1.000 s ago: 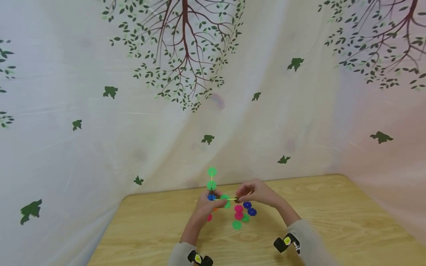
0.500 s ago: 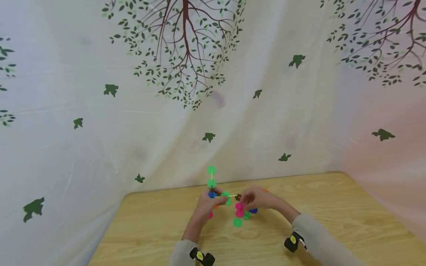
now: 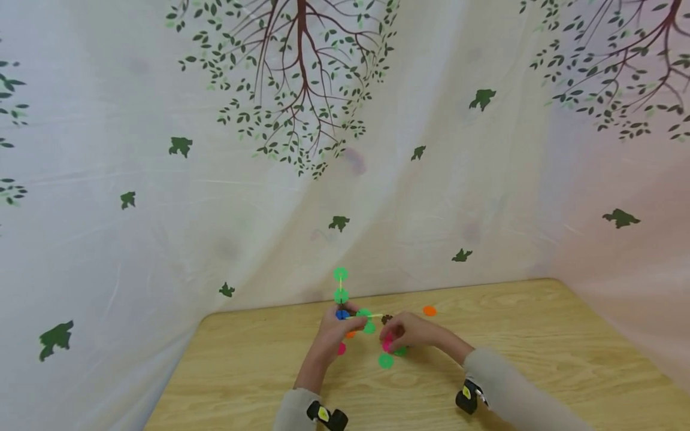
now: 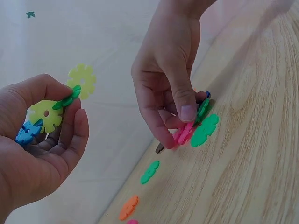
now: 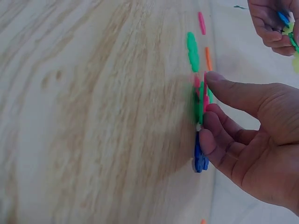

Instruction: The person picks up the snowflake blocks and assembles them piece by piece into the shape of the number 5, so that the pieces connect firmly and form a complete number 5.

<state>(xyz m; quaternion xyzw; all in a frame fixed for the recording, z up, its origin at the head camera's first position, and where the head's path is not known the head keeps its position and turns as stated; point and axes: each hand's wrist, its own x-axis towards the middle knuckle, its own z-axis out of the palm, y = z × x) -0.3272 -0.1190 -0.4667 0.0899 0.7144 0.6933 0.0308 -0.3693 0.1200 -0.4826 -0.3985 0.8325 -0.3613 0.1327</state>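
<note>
My left hand [image 3: 327, 335] grips a joined chain of flower-shaped plastic interlocking discs, raised above the table. The chain shows a blue disc [image 4: 29, 132], a yellow disc [image 4: 46, 116] and a green disc [image 4: 67, 98], with another yellow disc [image 4: 82, 80] jutting out beyond the fingers. In the head view, more green discs [image 3: 341, 296] stand up from it. My right hand [image 3: 414, 329] is down at the table, its thumb and fingers pinching a pink disc [image 4: 185, 133]. Under and beside these fingers lie a green disc [image 5: 202, 105] and blue discs [image 5: 199, 151], partly hidden.
On the wooden table [image 3: 242, 371] lie an orange disc [image 3: 429, 311] behind the right hand, a green disc [image 3: 386, 360] in front of it, and a brown disc [image 3: 387, 319]. Near the left hand are an orange disc [image 4: 129, 207] and a pink one [image 3: 342, 348]. A printed curtain [image 3: 259, 251] hangs behind.
My right hand has come away from the brown disc, passed over the blue discs and come down on the pink ones. The orange disc behind it has come into view. The left hand stays nearly still.
</note>
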